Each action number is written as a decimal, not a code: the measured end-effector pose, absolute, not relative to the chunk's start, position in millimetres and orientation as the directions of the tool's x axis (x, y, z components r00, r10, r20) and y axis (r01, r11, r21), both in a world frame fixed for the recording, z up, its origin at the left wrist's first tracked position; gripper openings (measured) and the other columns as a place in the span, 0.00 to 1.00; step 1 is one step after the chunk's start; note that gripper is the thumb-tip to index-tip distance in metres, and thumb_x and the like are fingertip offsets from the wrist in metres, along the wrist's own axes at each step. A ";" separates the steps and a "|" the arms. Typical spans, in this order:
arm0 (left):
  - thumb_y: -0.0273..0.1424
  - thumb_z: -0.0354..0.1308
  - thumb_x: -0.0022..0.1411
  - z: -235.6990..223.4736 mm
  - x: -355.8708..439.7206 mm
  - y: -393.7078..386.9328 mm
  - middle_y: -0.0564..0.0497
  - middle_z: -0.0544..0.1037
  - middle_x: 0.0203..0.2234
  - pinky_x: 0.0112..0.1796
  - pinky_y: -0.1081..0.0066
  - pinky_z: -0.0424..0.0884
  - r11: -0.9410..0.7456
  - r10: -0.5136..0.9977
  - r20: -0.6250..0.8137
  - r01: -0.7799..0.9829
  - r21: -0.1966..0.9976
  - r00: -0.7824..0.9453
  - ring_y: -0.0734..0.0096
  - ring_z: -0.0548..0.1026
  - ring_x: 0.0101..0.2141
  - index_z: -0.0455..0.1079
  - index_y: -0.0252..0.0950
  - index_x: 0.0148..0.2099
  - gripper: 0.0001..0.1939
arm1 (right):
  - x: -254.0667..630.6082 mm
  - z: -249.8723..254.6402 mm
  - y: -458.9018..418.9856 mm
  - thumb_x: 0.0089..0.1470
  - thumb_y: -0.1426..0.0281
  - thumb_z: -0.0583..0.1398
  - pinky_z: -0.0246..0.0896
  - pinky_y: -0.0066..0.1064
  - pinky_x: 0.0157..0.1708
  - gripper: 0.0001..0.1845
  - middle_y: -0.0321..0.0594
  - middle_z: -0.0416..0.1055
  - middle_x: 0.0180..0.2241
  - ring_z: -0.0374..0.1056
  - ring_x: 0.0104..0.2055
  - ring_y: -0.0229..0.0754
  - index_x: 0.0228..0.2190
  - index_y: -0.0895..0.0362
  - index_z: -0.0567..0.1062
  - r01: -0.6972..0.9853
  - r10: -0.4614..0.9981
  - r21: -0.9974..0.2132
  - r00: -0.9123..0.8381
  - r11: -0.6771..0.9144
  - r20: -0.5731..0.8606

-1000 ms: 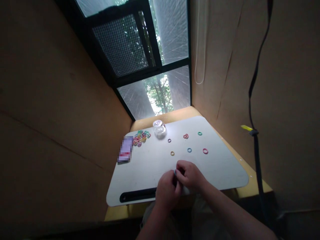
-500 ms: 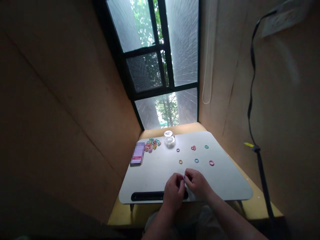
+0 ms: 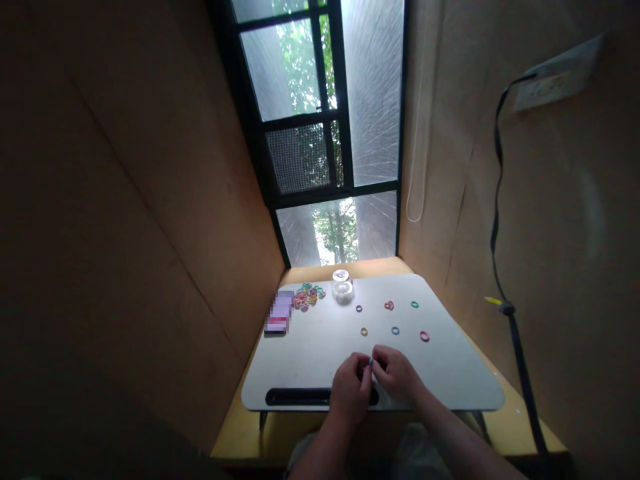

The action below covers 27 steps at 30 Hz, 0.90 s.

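My left hand and my right hand meet over the front of the white lap table, fingertips pinched together. Between them shows a bit of a small light-blue hair tie, mostly hidden by the fingers. Just beyond the hands lie a yellow hair tie, a blue one and a pink one. Farther back are a dark purple hair tie, a small red cluster of them and a green one.
A pile of mixed-colour hair ties lies at the back left, beside a phone with a blurred screen. A clear round container stands at the back edge. The black slot runs along the front. A black cable hangs on the right wall.
The camera view has tilted slightly, so the scene sits a little lower. Both hands stay pinched together at nearly the same spot over the table.
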<state>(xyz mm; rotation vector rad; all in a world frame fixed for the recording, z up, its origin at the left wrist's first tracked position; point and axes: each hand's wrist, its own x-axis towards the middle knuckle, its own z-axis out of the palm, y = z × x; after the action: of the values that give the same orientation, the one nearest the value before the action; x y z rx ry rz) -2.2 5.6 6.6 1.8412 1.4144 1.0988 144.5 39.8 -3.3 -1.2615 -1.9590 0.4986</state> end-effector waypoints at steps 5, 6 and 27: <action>0.29 0.50 0.62 4.9 -1.4 7.3 0.53 0.73 0.27 0.33 0.72 0.63 -0.272 0.960 0.262 0.533 0.801 0.096 0.71 0.69 0.30 0.69 0.36 0.36 0.07 | 144.7 -5.8 40.8 0.49 0.71 0.53 0.47 0.27 0.26 0.07 0.31 0.60 0.20 0.57 0.24 0.36 0.21 0.56 0.62 0.604 0.896 -0.664 -0.250 0.441 0.367; 0.29 0.50 0.62 4.6 -1.3 7.6 0.53 0.73 0.27 0.33 0.72 0.62 -0.267 0.961 0.261 0.541 0.798 0.090 0.72 0.69 0.29 0.69 0.36 0.36 0.07 | 144.6 -6.0 41.0 0.49 0.71 0.53 0.47 0.27 0.26 0.07 0.31 0.60 0.20 0.57 0.25 0.36 0.21 0.56 0.62 0.604 0.894 -0.662 -0.251 0.445 0.372; 0.29 0.50 0.62 3.6 0.5 4.9 0.54 0.71 0.26 0.32 0.72 0.60 -0.253 0.964 0.253 0.578 0.776 0.081 0.72 0.68 0.28 0.66 0.37 0.35 0.05 | 145.5 -0.1 34.4 0.49 0.72 0.53 0.47 0.27 0.26 0.06 0.32 0.61 0.21 0.56 0.25 0.36 0.22 0.55 0.62 0.610 0.893 -0.657 -0.239 0.443 0.380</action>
<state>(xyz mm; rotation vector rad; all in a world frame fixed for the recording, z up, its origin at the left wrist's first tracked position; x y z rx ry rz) 0.5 4.9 3.6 1.8815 1.5176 1.0490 145.5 34.4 -0.1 -1.2614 -1.9573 0.4888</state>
